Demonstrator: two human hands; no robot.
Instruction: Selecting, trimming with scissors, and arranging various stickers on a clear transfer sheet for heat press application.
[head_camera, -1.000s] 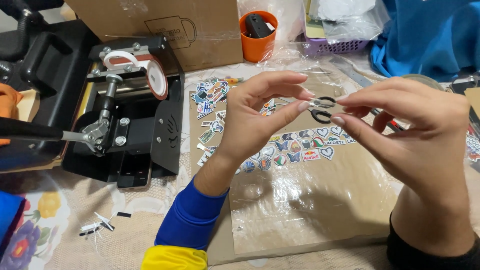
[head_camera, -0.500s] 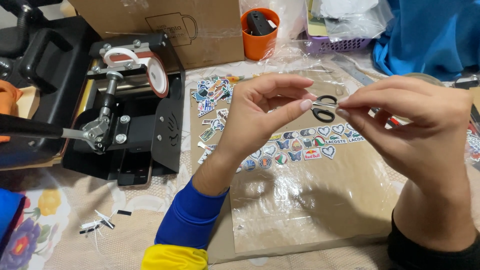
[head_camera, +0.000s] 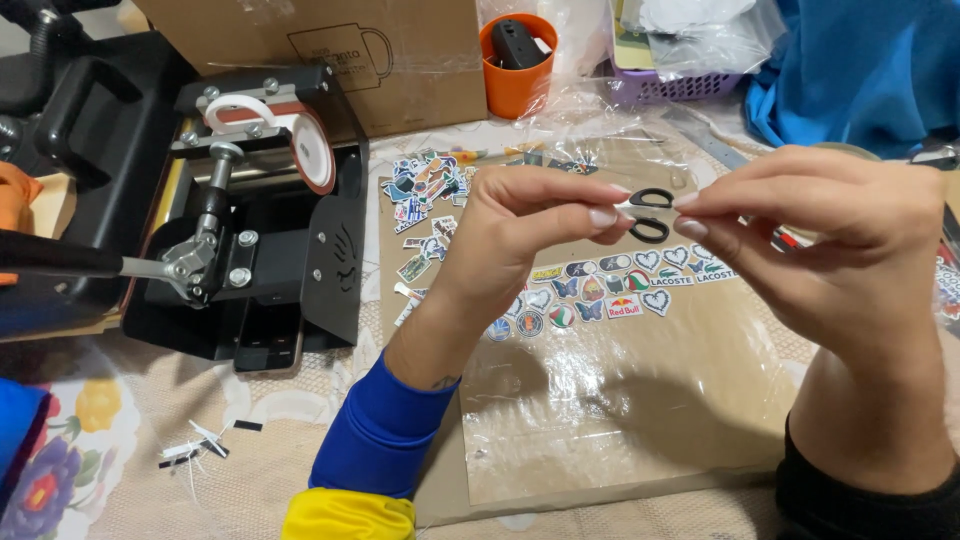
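My left hand (head_camera: 520, 235) and my right hand (head_camera: 830, 250) are raised over a brown board (head_camera: 640, 420) covered with clear film. Their fingertips meet and pinch a small white piece (head_camera: 628, 204) between them. Right behind the fingertips show the black handles of a pair of scissors (head_camera: 650, 214); its blades are hidden by my right hand, and I cannot tell whether it lies on the board. Rows of small colourful stickers (head_camera: 610, 285) lie on the board under my hands. My left arm has a blue and yellow sleeve.
A black mug heat press (head_camera: 250, 230) with a long handle stands at the left. Behind it are a cardboard box (head_camera: 330, 50), an orange cup (head_camera: 515, 75), a purple basket (head_camera: 670, 85) and blue cloth (head_camera: 860, 70). Paper scraps (head_camera: 195, 450) lie bottom left.
My hands have stayed together at the fingertips, shifting slightly; the view has moved a little. The white piece is still pinched between them.
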